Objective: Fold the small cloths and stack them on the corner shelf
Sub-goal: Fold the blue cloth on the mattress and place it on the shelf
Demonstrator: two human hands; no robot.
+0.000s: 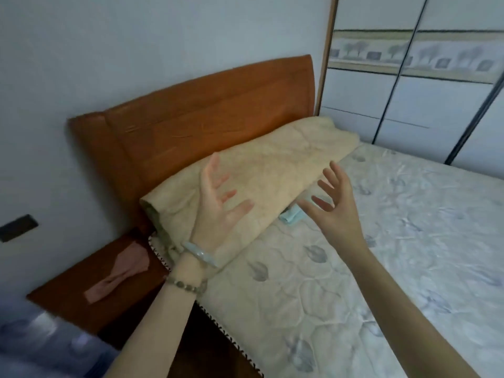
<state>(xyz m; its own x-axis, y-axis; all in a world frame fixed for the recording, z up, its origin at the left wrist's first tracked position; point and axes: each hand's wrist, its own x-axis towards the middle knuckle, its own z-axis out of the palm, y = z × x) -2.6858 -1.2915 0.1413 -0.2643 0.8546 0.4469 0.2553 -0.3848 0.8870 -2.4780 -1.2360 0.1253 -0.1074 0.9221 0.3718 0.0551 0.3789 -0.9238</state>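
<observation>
Bed (pixel 354 268) | left hand (pixel 215 211), right hand (pixel 335 214) were splayed, empty | cloth (pixel 291 216) peeked under blanket (pixel 272 165) | best: lift blanket, then take cloth by corners

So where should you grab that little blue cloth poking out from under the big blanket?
Probably pinch the blue cloth by its bare corner, coming in low from the mattress side. Only that corner shows; the rest lies under the beige blanket. The right hand, open, hovers closest.
</observation>
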